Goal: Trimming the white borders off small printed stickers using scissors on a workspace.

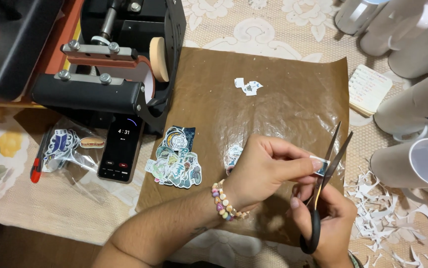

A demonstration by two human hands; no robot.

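My left hand (266, 168), with a beaded bracelet at the wrist, pinches a small printed sticker piece (319, 165) between thumb and fingers. My right hand (323, 218) grips black-handled scissors (323, 183), whose open blades straddle the sticker piece. Both hands hover over a brown sheet of baking paper (273, 99). On that sheet lies a pile of cut-out stickers (176, 159) to the left of my left hand, and a few small cut pieces (247, 86) lie farther back.
A black mug heat press (114, 69) stands at back left, a phone with a lit screen (121, 147) in front of it. A clear bag of stickers (67, 146) and a red-tipped tool (36, 168) lie left. White mugs (422, 164) and paper scraps (388, 213) crowd the right.
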